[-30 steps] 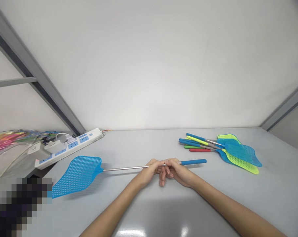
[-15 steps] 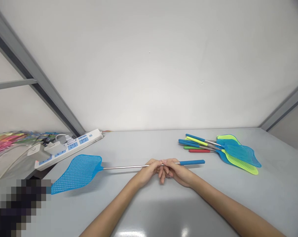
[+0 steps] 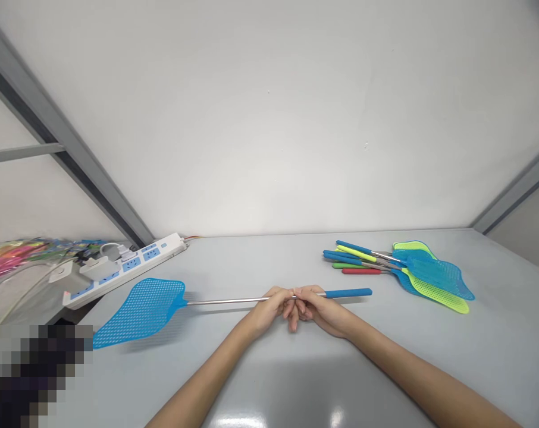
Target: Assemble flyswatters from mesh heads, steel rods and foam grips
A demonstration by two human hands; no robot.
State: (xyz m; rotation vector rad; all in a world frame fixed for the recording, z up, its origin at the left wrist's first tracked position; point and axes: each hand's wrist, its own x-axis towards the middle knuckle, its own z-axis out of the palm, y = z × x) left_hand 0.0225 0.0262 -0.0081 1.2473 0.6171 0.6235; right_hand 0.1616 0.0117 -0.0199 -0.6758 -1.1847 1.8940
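A blue fly swatter (image 3: 142, 312) stretches sideways above the grey table, its mesh head at the left and its blue handle at the right. My left hand (image 3: 273, 306) is closed on the silver metal shaft, thumb on top. Right beside it, touching, my right hand (image 3: 316, 306) grips the same shaft just short of the handle. Both hands' fingers curl underneath and partly overlap, so some fingertips are hidden. Off to the right lies a pile of other fly swatters (image 3: 436, 276) with blue, yellow-green, green and red handles, heads pointing right.
A white power strip (image 3: 162, 252) with plugged-in adapters (image 3: 68, 278) lies along the table's left edge. Behind it are colourful plastic-wrapped items (image 3: 15, 255). A white wall (image 3: 269, 131) closes off the back, with grey metal frame posts (image 3: 73, 137) at the sides. A pixelated patch covers the lower left corner.
Almost nothing differs: both hands keep the same hold on the swatter. The whole view has shifted very slightly.
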